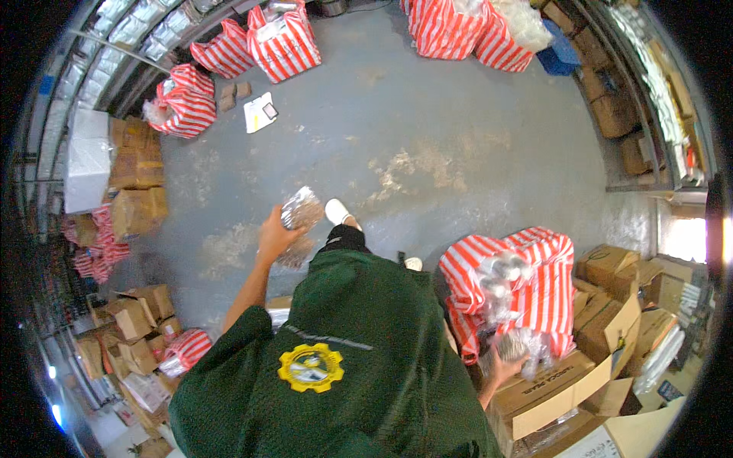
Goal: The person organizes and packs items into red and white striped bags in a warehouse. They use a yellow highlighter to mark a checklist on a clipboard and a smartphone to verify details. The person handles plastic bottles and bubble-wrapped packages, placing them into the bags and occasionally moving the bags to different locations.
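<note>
My left hand [276, 235] is closed on a shiny clear plastic pack [302, 208] with brown contents, held out over the floor. A second brownish pack [295, 252] shows just below it; whether the hand grips that one too is unclear. At the right, my right hand [498, 369] is closed around a clear-wrapped pack [511, 346] with greyish-brown contents. That pack is at the near side of a large red-and-white striped bag [546, 282], above a cardboard box [550, 389]. More clear plastic packs [500, 282] bulge from the bag's opening. The right fingers are partly hidden.
Striped bags [284, 47] stand along the far wall, beside a paper sheet [259, 113] on the floor [366, 99]. Opened cardboard boxes [611, 320] crowd the right, and other cartons [137, 320] pile up at the left. Loaded shelving [641, 91] lines the far right.
</note>
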The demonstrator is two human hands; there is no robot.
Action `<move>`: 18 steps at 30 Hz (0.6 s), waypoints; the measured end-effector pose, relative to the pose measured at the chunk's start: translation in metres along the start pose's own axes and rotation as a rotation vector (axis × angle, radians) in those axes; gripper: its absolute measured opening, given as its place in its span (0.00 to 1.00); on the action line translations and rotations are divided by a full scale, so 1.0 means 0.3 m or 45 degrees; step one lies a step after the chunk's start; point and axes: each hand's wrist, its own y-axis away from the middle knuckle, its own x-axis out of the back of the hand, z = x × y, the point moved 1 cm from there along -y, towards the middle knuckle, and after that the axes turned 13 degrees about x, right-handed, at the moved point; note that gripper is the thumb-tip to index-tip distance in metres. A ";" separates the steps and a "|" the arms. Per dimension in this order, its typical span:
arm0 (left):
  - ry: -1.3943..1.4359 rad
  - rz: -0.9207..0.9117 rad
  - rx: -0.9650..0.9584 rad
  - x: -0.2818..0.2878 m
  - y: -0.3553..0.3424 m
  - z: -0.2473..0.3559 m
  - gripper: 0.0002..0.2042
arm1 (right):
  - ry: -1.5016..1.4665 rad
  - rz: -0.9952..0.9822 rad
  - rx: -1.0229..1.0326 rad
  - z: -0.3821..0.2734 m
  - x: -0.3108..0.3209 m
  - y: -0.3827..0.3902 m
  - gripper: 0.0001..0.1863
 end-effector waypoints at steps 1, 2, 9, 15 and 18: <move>0.047 0.067 -0.088 0.047 -0.086 -0.020 0.41 | 0.261 -0.079 -0.009 -0.248 -0.100 -0.092 0.64; 0.011 0.066 0.072 0.144 -0.093 -0.095 0.39 | 0.068 -0.231 -0.223 -0.516 -0.221 -0.188 0.61; 0.277 0.318 0.417 0.160 -0.063 -0.838 0.39 | 0.039 -0.724 0.505 -1.125 -0.895 -0.542 0.64; -0.001 0.257 0.841 0.370 -0.251 -1.104 0.40 | -0.029 -0.947 0.637 -1.775 -1.292 -0.343 0.66; -0.031 0.244 0.932 0.437 -0.389 -1.173 0.41 | -0.031 -1.157 0.671 -2.013 -1.485 -0.275 0.66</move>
